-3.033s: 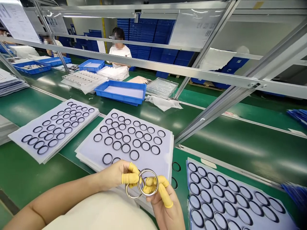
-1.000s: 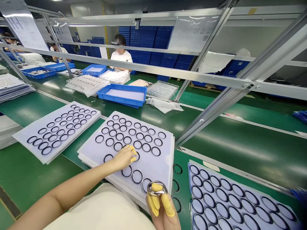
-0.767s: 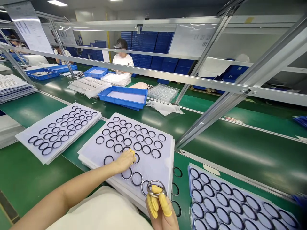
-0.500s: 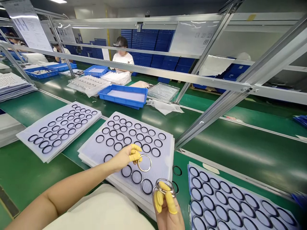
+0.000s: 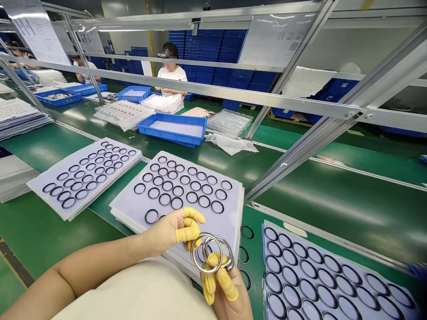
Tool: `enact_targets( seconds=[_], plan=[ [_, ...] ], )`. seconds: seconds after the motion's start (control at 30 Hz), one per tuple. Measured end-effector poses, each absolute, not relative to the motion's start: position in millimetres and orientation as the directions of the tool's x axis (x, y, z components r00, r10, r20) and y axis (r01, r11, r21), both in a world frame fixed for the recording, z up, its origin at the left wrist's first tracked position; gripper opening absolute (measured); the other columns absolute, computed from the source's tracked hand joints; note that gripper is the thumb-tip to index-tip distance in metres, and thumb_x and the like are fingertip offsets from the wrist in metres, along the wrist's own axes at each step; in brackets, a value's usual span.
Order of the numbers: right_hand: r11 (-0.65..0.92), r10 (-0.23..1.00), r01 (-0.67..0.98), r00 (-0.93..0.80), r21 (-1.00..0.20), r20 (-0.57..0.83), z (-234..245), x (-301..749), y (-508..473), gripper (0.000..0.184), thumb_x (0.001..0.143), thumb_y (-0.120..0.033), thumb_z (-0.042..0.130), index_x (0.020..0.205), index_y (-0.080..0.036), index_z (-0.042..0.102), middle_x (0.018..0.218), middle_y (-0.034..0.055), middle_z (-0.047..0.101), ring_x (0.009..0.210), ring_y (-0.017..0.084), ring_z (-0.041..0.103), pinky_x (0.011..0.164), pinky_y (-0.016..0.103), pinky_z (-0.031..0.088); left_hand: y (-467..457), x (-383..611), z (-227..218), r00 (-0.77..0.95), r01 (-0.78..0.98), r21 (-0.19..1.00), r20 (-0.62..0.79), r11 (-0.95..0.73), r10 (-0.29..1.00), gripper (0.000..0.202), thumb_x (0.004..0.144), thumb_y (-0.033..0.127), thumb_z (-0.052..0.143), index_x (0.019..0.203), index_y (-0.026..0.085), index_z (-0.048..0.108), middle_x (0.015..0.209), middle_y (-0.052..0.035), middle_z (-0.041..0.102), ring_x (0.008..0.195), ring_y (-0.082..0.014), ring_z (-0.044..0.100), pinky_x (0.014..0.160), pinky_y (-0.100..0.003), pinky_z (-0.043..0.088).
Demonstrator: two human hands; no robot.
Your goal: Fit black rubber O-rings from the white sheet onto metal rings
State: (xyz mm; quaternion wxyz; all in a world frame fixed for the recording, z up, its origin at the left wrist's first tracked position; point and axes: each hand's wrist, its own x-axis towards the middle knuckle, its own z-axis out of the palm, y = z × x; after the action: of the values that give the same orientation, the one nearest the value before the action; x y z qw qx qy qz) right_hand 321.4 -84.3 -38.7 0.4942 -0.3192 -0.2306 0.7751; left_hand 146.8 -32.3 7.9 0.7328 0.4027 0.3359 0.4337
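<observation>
Both my hands wear yellow finger cots. My left hand [image 5: 187, 229] is closed, its fingertips pinching the left edge of a shiny metal ring [image 5: 207, 234]. This ring overlaps the others in front of my right hand. Fingers of my right hand [image 5: 222, 284] are wrapped through and around several stacked metal rings [image 5: 230, 261]. Below both hands lies a stack of white sheets [image 5: 222, 229] with rows of dark-edged rings [image 5: 218, 207] on top. My left hand and forearm hide part of the near rows.
Loose rings [image 5: 247, 232] lie on the green table beside the stack. Ring-covered sheets [image 5: 328, 265] are at right, another ring-covered stack [image 5: 128, 147] at left. A slanted metal post [image 5: 300, 146] rises behind. A blue tray [image 5: 171, 135] and a seated person [image 5: 171, 73] are across.
My left hand has carried its ring right and down to the rings in my right hand. My right hand has moved slightly left. The view has shifted a little.
</observation>
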Motion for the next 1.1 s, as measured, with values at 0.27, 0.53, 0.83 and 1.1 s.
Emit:
enact_targets(
  seconds=[0.27, 0.53, 0.83, 1.1],
  plan=[
    [-0.44, 0.89, -0.615, -0.397, -0.654, -0.226, -56.8, 323.3, -79.7, 0.03, 0.069, -0.048, 0.078, 0.084, -0.023, 0.069, 0.055, -0.0004, 0.063, 0.044, 0.012, 0.05, 0.045, 0.025, 0.037, -34.0, 146.1, 7.3, 0.399, -0.276, 0.932, -0.11, 0.233, 0.91, 0.039, 0.079, 0.044, 0.068, 0.101, 0.016, 0.052, 0.064, 0.0039, 0.054, 0.055, -0.0082, 0.05, 0.054, -0.021, 0.042],
    [-0.413, 0.911, -0.68, -0.294, -0.606, -0.29, -48.4, 323.3, -76.7, 0.024, 0.068, -0.049, 0.079, 0.079, -0.029, 0.071, 0.055, -0.0016, 0.06, 0.048, 0.012, 0.047, 0.049, 0.027, 0.037, 29.4, 118.9, -61.0, 0.215, 0.821, 0.541, 0.002, -0.182, 0.977, 0.019, 0.087, 0.017, 0.054, 0.104, 0.016, 0.062, 0.11, -0.01, 0.058, 0.104, -0.0237, 0.051, 0.096, -0.041, 0.038],
    [-0.371, 0.927, -0.722, -0.248, -0.585, -0.282, -72.7, 324.2, -74.6, 0.025, 0.072, -0.048, 0.075, 0.079, -0.024, 0.072, 0.047, -0.0042, 0.05, 0.042, 0.009, 0.04, 0.045, 0.024, 0.034, 42.0, 104.1, -108.5, 0.156, 0.797, 0.601, -0.107, -0.061, 0.982, 0.008, 0.078, 0.007, 0.057, 0.074, 0.013, 0.06, 0.095, -0.011, 0.058, 0.101, -0.0265, 0.05, 0.093, -0.045, 0.037],
    [-0.322, 0.941, -0.662, -0.145, -0.677, -0.307, -74.8, 323.8, -67.4, 0.024, 0.072, -0.046, 0.077, 0.081, -0.025, 0.071, 0.056, -0.0022, 0.057, 0.05, 0.011, 0.048, 0.048, 0.024, 0.041, 12.3, 119.9, -36.2, 0.244, 0.241, 0.968, -0.128, 0.068, 0.961, 0.026, 0.09, 0.038, 0.05, 0.103, 0.015, 0.049, 0.072, 0.0, 0.057, 0.064, -0.011, 0.054, 0.061, -0.024, 0.044]
  ],
)
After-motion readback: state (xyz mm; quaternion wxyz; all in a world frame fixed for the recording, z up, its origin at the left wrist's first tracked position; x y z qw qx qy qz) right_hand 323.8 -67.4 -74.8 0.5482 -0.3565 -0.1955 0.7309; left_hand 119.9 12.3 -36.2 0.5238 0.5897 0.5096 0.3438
